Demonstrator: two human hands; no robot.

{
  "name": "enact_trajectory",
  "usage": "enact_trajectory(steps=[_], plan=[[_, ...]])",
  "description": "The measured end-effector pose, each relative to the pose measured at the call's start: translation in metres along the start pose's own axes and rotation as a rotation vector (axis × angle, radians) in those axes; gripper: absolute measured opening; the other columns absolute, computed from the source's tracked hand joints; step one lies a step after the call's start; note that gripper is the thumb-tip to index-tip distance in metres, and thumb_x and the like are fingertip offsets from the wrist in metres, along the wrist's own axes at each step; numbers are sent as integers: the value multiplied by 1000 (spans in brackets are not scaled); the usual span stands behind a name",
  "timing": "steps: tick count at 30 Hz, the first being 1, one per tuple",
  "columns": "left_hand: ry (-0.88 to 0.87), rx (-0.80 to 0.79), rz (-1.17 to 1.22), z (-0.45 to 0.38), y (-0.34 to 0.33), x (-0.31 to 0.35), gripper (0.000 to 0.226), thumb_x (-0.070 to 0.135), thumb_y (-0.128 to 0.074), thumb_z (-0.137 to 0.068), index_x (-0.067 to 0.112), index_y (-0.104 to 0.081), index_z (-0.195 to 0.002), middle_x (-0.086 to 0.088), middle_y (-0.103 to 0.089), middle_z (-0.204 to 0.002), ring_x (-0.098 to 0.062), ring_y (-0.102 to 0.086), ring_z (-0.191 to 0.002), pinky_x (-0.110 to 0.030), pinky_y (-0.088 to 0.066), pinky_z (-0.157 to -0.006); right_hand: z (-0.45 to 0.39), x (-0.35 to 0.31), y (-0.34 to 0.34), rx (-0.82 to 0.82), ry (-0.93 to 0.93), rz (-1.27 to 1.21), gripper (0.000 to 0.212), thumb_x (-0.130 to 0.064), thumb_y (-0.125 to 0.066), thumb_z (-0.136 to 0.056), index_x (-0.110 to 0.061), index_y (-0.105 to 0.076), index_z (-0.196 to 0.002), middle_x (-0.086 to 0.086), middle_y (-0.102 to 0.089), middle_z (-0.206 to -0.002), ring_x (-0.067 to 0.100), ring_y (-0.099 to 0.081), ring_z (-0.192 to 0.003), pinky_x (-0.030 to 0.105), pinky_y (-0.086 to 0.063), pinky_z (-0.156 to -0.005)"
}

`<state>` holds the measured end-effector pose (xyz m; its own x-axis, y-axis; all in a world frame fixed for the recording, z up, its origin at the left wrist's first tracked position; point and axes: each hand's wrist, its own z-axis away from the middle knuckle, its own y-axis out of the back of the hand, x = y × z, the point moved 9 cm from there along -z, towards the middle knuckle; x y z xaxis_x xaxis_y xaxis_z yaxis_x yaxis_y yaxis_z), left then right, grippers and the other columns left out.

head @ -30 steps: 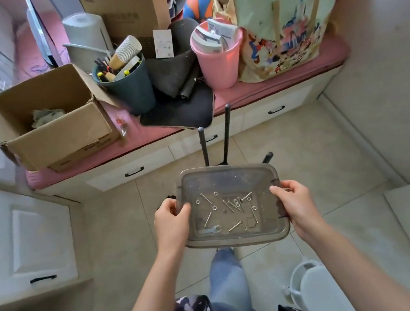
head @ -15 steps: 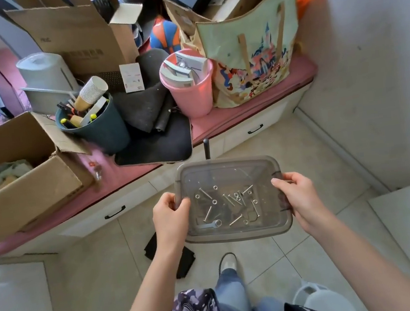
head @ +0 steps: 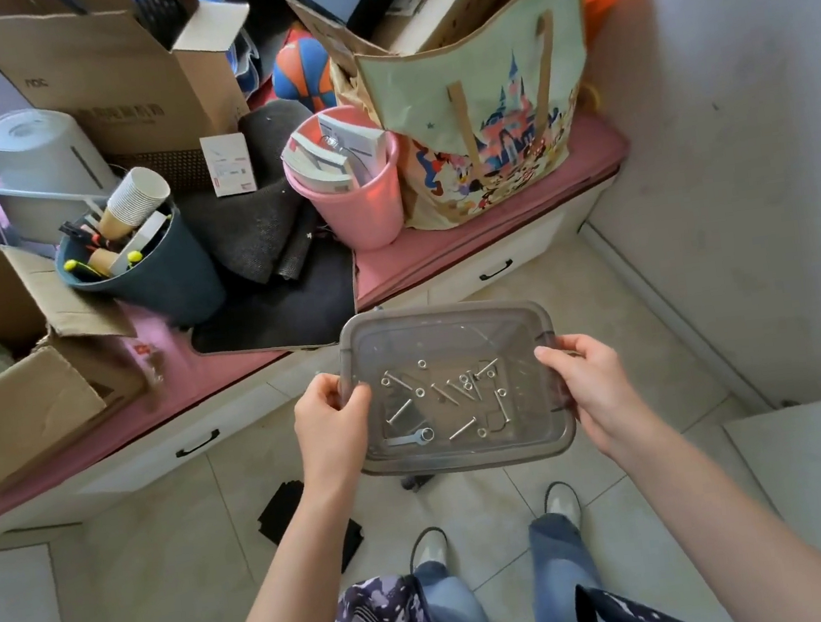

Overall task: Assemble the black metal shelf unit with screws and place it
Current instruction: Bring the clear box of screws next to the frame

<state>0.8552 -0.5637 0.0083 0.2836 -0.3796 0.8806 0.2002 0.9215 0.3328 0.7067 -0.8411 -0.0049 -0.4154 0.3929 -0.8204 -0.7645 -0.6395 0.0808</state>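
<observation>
I hold a clear grey plastic tray (head: 451, 326) level in front of me, above the tiled floor. My left hand (head: 332, 423) grips its left rim and my right hand (head: 591, 392) grips its right rim. Inside lie several silver screws (head: 457, 390), small nuts and a flat wrench (head: 408, 438). A black flat shelf part (head: 288, 512) lies on the floor by my left arm. The black metal shelf frame is out of sight.
A pink-cushioned bench (head: 493, 243) with white drawers stands just ahead, crowded with cardboard boxes (head: 15, 395), a dark blue bin (head: 166, 273), a pink bin (head: 359, 208), a black mat (head: 284, 310) and a printed tote bag (head: 484, 131). A wall runs along the right.
I have stepped closer to the bench carrying the tray. The black upright rods seen behind the tray earlier are gone from view. Both hands keep their grip.
</observation>
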Motion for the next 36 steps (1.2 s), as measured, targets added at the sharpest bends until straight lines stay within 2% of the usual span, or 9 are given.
enact_trajectory(steps=[6,14,17,23,25,29,31,34,36], plan=[[36,78,1,3,-70,19,24,12,-64,-92,10,-53,-70,3,-47,-61,-5,-41,-56,-23,-38,-56,-57,-23,43,-72,-47,17,13,-5,-63,-92,-5,-61,-106,6,-64,-79,10,-61,-54,22,-49,-46],[51,62,20,30,-200,34,33,25,-66,-95,-5,-54,-89,-9,-50,-74,-17,-43,-68,-36,-41,-66,-143,-65,143,-88,-37,96,17,-7,-65,-91,-5,-62,-107,7,-67,-87,11,-65,-61,22,-53,-52],[29,18,-23,30,-246,37,34,25,-66,-94,-4,-51,-85,-7,-47,-73,-15,-41,-68,-34,-39,-65,-174,-64,179,-73,-54,124,22,-5,-64,-91,0,-60,-113,14,-67,-99,18,-65,-76,32,-56,-72],[70,-35,-104,21,-319,10,35,26,-65,-95,19,-40,-70,10,-38,-62,-2,-35,-52,-16,-33,-51,-223,-34,229,-12,-102,198,15,-5,-65,-90,-7,-59,-103,14,-64,-100,23,-62,-82,39,-54,-79],[92,-54,-140,15,-338,-4,34,28,-63,-96,17,-41,-72,9,-38,-63,-3,-34,-53,-17,-33,-51,-239,-20,241,22,-116,220,17,-6,-66,-90,-8,-59,-105,15,-64,-104,26,-62,-91,46,-51,-93],[135,-125,-202,5,-377,-41,33,33,-58,-99,4,-47,-87,2,-43,-70,-11,-37,-63,-28,-35,-60,-268,12,258,98,-135,228,20,-8,-66,-90,-10,-58,-108,16,-64,-109,28,-61,-97,50,-48,-99],[154,-176,-199,-2,-399,-63,32,34,-55,-101,3,-48,-94,0,-45,-75,-17,-39,-68,-34,-37,-64,-283,30,265,159,-119,233,24,-8,-64,-91,-7,-57,-114,16,-64,-110,26,-60,-96,46,-50,-97],[156,-224,-221,-15,-430,-98,28,31,-52,-103,4,-48,-99,-1,-48,-80,-18,-41,-72,-36,-39,-69,-304,60,273,255,-76,254,26,-7,-62,-92,-6,-56,-117,10,-61,-104,20,-57,-90,26,-49,-79],[147,-243,-233,-26,-447,-126,22,29,-50,-104,7,-47,-101,-1,-51,-85,-19,-46,-77,-37,-40,-73,-322,91,274,276,-69,245,22,-5,-62,-92,-9,-55,-113,12,-61,-106,21,-57,-93,31,-48,-85]])
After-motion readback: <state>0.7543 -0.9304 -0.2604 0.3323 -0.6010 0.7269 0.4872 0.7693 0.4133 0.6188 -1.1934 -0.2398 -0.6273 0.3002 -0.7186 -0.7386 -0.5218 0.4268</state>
